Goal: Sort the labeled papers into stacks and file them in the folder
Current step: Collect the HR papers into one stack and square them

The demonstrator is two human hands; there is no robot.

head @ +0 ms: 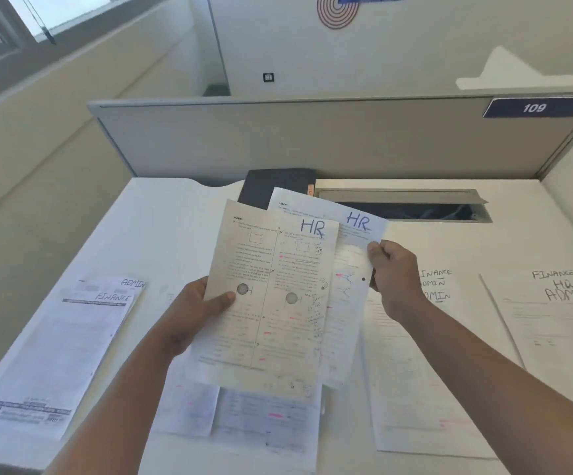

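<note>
Our grip is on two sheets at once: our left hand [198, 311] is pinching the cream printed sheet marked HR in blue ink [271, 296] at its left edge, thumb on top, and our right hand [393, 275] is pinching the white printed sheet also marked HR [353, 241] at its right edge. We are holding both sheets in the air above the white table [182, 221], the cream one overlapping the white one in front.

We are judging that the sorting step is in hand: we are collecting the HR papers together. Below them, more white sheets with pink marks [264, 416] are lying on the table. At the left, a stack with FINANCE and ADMIN labels [59, 354] is lying, and at the right, two fanned groups of mixed labels [432, 337] are waiting, not yet separated. The dark flat folder [275, 186] is lying at the back of the table, near the grey partition [312, 138].

The next move is calling for squaring the two HR sheets together and laying them on a free place, apart from the other labels.
</note>
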